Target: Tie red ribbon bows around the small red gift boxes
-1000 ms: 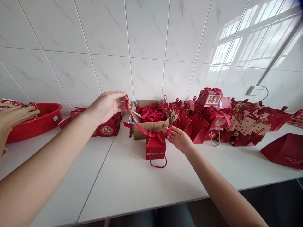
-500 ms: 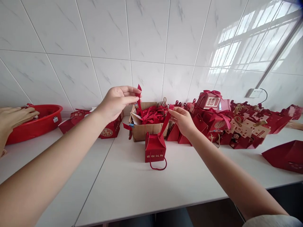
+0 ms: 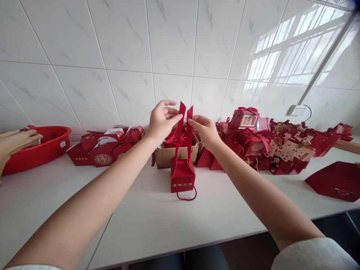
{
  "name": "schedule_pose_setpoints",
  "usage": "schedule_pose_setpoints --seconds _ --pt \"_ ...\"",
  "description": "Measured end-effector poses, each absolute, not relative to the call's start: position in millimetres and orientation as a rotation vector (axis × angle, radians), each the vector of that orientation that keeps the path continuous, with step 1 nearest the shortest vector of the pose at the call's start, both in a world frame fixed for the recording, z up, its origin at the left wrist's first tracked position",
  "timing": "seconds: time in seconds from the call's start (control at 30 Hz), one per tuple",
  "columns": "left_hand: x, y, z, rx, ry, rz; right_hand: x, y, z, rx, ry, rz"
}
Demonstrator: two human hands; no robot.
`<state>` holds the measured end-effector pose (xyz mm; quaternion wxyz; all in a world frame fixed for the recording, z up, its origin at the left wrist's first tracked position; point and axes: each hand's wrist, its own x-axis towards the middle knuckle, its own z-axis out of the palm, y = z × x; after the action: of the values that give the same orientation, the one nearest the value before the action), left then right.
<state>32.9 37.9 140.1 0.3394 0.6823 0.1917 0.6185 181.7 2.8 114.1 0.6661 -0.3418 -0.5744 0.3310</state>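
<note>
A small red gift box (image 3: 182, 175) with gold characters and a cord handle (image 3: 187, 198) drooping down its front stands on the white table. Two lengths of red ribbon (image 3: 189, 140) rise from its top. My left hand (image 3: 163, 119) pinches one ribbon end between thumb and finger, its other fingers loosely curled. My right hand (image 3: 206, 129) pinches the other end. Both ends are held upright, side by side and slightly apart. Just behind the gift box sits a cardboard box (image 3: 163, 157) with loose red ribbons in it, partly covered by my hands.
A red basin (image 3: 47, 152) is at the left, with another person's hand (image 3: 21, 142) over it. Several red boxes (image 3: 102, 153) stand beside it. Many decorated boxes (image 3: 254, 144) crowd the right, and a larger red box (image 3: 334, 182) lies near the right edge. Behind is a tiled wall.
My hands have come closer together, drawing the two ribbon ends from wide apart to nearly side by side. The ribbons now stand straighter. The gift box stays put on the table.
</note>
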Motion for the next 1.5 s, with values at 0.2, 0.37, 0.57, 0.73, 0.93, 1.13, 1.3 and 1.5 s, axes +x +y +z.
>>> schedule_pose_setpoints --seconds 0.2,0.37,0.57,0.73,0.93,1.13,1.3,1.5 --pt "37 40 138 1.690 0.456 1.381 184 3 124 -0.772 -1.213 0.857" --pt "38 36 136 1.681 0.490 1.339 184 3 135 -0.793 -1.222 0.833" --pt "36 34 139 1.629 0.467 1.478 184 -4 136 -0.827 -1.252 0.857" --pt "30 31 149 1.568 0.425 1.452 186 -10 139 -0.819 -1.211 0.874" --pt "26 31 144 1.571 0.467 1.332 182 -15 133 -0.856 -1.267 0.890" --pt "25 31 136 1.624 0.429 1.200 178 -18 129 -0.843 -1.304 0.994" --pt "28 24 142 1.846 0.558 1.280 177 -18 128 -0.688 -1.320 1.044" --pt "31 22 141 1.888 0.552 1.266 178 -13 122 -0.649 -1.286 1.095"
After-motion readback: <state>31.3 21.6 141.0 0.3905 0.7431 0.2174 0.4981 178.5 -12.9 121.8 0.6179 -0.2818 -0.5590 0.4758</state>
